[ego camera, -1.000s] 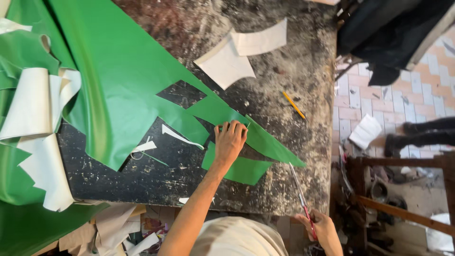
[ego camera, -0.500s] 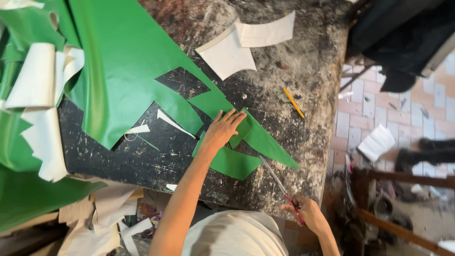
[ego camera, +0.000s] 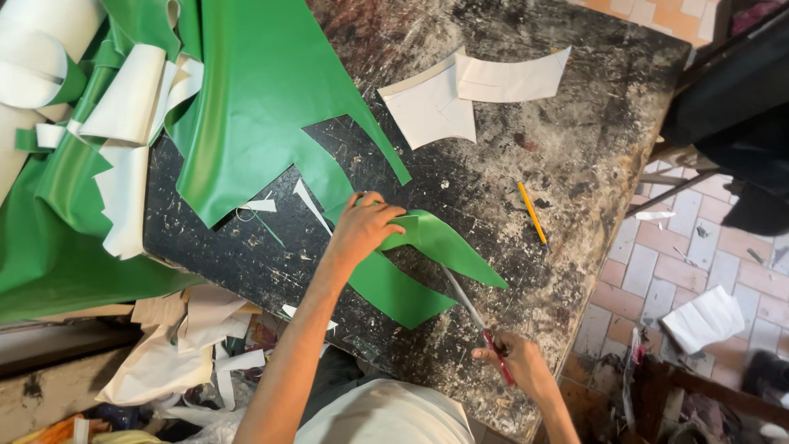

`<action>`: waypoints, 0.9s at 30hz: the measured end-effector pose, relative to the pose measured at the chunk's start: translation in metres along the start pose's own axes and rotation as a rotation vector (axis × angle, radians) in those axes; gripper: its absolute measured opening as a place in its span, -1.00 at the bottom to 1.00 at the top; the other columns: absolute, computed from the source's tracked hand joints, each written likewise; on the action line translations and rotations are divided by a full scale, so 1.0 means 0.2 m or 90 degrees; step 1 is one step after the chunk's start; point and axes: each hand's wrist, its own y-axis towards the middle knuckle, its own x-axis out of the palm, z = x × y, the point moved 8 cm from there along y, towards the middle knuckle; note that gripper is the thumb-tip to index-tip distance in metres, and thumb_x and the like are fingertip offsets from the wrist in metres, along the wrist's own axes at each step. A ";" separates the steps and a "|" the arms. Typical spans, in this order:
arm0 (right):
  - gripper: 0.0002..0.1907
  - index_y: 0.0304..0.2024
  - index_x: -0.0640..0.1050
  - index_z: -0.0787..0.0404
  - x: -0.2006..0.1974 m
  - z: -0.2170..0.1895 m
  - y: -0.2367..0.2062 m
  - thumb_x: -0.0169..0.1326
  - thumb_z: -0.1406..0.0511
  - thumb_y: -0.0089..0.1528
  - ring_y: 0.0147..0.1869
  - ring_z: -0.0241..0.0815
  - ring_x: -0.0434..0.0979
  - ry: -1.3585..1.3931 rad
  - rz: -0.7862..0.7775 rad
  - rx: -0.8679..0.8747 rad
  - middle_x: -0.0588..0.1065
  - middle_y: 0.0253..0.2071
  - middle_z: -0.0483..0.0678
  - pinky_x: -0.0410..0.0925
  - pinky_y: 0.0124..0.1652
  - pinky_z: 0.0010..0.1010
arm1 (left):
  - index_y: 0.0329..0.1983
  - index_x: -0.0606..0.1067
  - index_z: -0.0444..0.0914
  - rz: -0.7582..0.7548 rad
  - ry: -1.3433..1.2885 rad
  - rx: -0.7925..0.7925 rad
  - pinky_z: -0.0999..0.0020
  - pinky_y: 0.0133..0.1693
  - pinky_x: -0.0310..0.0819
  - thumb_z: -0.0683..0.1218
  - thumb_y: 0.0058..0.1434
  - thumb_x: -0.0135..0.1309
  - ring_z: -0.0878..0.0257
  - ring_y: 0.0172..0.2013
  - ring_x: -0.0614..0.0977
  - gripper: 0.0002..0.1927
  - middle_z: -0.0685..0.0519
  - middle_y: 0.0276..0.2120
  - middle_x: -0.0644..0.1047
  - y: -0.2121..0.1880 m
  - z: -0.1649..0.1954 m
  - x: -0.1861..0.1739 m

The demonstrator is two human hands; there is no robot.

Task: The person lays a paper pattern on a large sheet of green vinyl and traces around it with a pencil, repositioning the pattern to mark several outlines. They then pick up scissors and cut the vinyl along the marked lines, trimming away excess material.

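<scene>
as before, left hand (ego camera: 362,230) on green sheet (ego camera: 271,90)

A dark, scarred worktable (ego camera: 567,156) carries green sheet (ego camera: 263,90), white pattern pieces (ego camera: 460,94), and a yellow pencil (ego camera: 532,213).

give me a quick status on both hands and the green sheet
Left hand pressing down green sheet at its cut strip. Right hand gripping red-handled scissors, blades at the strip's edge. Yellow pencil lies clear.

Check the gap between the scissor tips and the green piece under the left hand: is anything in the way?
Nothing visible. The scissors in the right hand point at the green piece pinned by the left hand; only bare tabletop lies around the blades.
</scene>
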 end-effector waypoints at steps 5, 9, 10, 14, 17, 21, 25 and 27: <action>-0.34 -0.52 0.52 0.26 0.05 -0.05 0.01 0.23 -0.22 -0.11 -0.73 -0.26 0.34 0.008 -0.011 -0.057 0.34 -0.78 -0.16 0.21 -0.66 -0.31 | 0.00 0.65 -0.18 0.069 -0.083 -0.094 0.16 -0.04 0.42 -0.03 0.31 0.13 0.15 -0.40 0.54 -0.74 0.05 -0.46 0.60 -0.10 -0.12 -0.23; -0.30 -0.50 0.51 0.21 0.09 -0.09 0.04 0.19 -0.28 -0.14 -0.72 -0.25 0.38 0.049 -0.045 -0.123 0.37 -0.76 -0.16 0.24 -0.66 -0.33 | -0.06 0.63 -0.29 -0.045 -0.252 -0.333 0.14 -0.44 0.26 0.03 0.39 0.14 0.17 -0.61 0.36 -0.71 -0.15 -0.61 0.41 -0.22 -0.24 -0.26; -0.28 -0.49 0.50 0.21 0.10 -0.10 0.04 0.17 -0.30 -0.15 -0.72 -0.24 0.41 0.062 -0.054 -0.135 0.38 -0.75 -0.16 0.29 -0.66 -0.34 | -0.06 0.63 -0.31 -0.034 -0.303 -0.363 0.14 -0.49 0.22 0.02 0.39 0.14 0.21 -0.62 0.33 -0.70 -0.14 -0.61 0.43 -0.26 -0.24 -0.28; -0.24 -0.44 0.48 0.19 0.16 -0.18 0.03 0.14 -0.36 -0.06 -0.68 -0.24 0.44 0.158 -0.142 -0.206 0.40 -0.70 -0.14 0.38 -0.62 -0.41 | -0.02 0.60 -0.33 -0.028 -0.358 -0.350 0.20 -0.53 0.30 0.04 0.33 0.13 0.29 -0.62 0.43 -0.65 -0.03 -0.51 0.60 -0.33 -0.18 -0.32; -0.27 -0.40 0.49 0.19 0.17 -0.17 -0.03 0.10 -0.34 -0.03 -0.66 -0.27 0.49 0.157 -0.182 -0.224 0.40 -0.68 -0.15 0.41 -0.60 -0.41 | -0.02 0.59 -0.29 -0.014 -0.374 -0.309 0.28 -0.50 0.42 0.06 0.31 0.12 0.26 -0.58 0.57 -0.65 -0.01 -0.36 0.65 -0.32 -0.10 -0.24; -0.32 -0.35 0.43 0.26 0.13 0.02 -0.10 0.13 -0.24 0.07 -0.61 -0.25 0.43 0.252 -0.149 -0.145 0.40 -0.62 -0.11 0.34 -0.55 -0.39 | -0.08 0.61 -0.21 -0.092 -0.359 -0.158 0.21 -0.31 0.49 0.09 0.34 0.10 0.15 -0.43 0.62 -0.69 0.01 -0.36 0.65 -0.24 0.16 0.06; -0.36 -0.35 0.42 0.32 0.04 0.31 -0.22 0.10 -0.17 0.16 -0.61 -0.23 0.39 0.268 -0.038 -0.061 0.37 -0.63 -0.07 0.29 -0.54 -0.37 | -0.02 0.57 -0.10 -0.106 -0.092 -0.031 -0.04 -0.03 0.42 0.11 0.22 0.14 0.10 -0.10 0.59 -0.67 0.10 -0.17 0.61 -0.16 0.42 0.37; -0.37 -0.35 0.42 0.32 0.03 0.44 -0.33 0.08 -0.15 0.18 -0.61 -0.22 0.39 0.271 -0.006 -0.005 0.37 -0.64 -0.06 0.29 -0.54 -0.37 | 0.04 0.53 -0.06 -0.081 0.014 0.018 -0.10 0.09 0.34 0.10 0.19 0.15 0.12 0.03 0.51 -0.63 0.13 -0.06 0.54 -0.18 0.53 0.45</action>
